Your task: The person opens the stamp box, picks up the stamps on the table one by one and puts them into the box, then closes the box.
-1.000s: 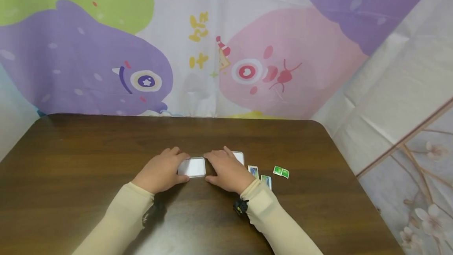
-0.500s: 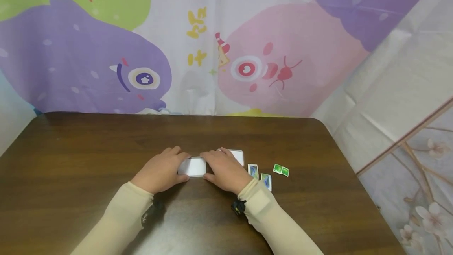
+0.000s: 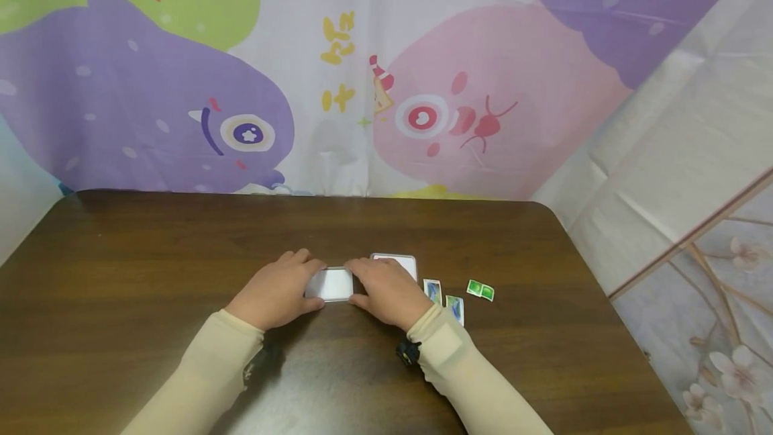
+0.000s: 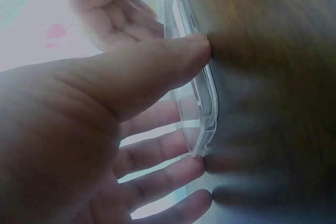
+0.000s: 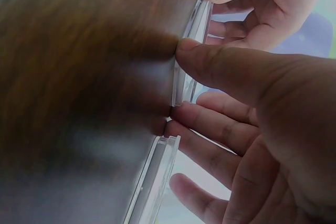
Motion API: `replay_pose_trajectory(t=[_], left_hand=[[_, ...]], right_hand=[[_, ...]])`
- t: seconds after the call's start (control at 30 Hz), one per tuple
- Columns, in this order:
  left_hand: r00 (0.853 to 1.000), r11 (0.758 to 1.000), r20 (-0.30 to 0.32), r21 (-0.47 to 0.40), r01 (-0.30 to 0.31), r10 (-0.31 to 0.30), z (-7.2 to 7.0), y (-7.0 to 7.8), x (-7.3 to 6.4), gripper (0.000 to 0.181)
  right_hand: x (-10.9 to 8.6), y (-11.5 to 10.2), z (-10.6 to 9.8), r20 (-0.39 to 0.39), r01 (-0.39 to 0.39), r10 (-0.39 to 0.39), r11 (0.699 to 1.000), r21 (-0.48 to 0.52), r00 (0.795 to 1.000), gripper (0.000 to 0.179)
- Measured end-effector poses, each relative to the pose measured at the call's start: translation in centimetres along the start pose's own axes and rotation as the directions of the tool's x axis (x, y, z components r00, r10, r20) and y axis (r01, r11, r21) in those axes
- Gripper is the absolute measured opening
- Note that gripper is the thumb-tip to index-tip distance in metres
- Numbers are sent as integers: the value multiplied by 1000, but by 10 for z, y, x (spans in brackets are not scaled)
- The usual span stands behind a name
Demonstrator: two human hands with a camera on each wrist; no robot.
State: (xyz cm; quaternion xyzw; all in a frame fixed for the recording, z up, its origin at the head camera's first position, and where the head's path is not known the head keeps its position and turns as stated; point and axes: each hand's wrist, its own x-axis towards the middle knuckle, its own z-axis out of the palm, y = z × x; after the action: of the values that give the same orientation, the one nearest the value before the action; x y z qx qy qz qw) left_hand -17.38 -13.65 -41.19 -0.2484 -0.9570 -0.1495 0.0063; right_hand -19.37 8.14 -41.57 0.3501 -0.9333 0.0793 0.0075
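A flat clear plastic case [image 3: 334, 284] with a white inside lies on the table between the two hands. My left hand [image 3: 273, 293] grips its left end, thumb along the near edge and fingers at the far edge. From the other side my right hand [image 3: 389, 293] holds the right end between thumb and fingers. In the left wrist view the case's transparent edge [image 4: 211, 98] shows beneath the thumb. A second similar case [image 3: 403, 263] lies behind the right hand, partly covered by it; the right wrist view shows its end [image 5: 152, 182] close to the fingers.
Right of the right hand lie two small blue-pictured paper pieces [image 3: 455, 311], like stamps, and a green pair [image 3: 480, 290] farther right. The brown wooden table [image 3: 181, 240] ends at a cartoon-printed cloth [image 3: 332, 173] behind.
My right hand has moved slightly left and now holds the case's right end, showing more of the second case. The left hand stays at the left end.
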Motion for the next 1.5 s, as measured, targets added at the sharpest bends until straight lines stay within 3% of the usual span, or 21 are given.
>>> replay_pose_trajectory(t=[0.37,0.7,1.27,1.5], left_hand=[[1000,1000,-10,2,-12,12,0,1,0,55],[996,998,-64,-13,-60,60,2,0,-1,55],[1000,997,-7,-76,-26,25,-3,-5,-1,50],[997,999,-74,-42,-19,16,-13,-7,-4,57]], right_hand=[[0,0,-1,4,-3,3,1000,-8,1000,46],[-1,-1,-2,25,-11,11,1000,-19,1000,55],[0,-1,-1,74,-66,68,997,-33,995,62],[0,0,0,86,-86,87,996,-19,992,69]])
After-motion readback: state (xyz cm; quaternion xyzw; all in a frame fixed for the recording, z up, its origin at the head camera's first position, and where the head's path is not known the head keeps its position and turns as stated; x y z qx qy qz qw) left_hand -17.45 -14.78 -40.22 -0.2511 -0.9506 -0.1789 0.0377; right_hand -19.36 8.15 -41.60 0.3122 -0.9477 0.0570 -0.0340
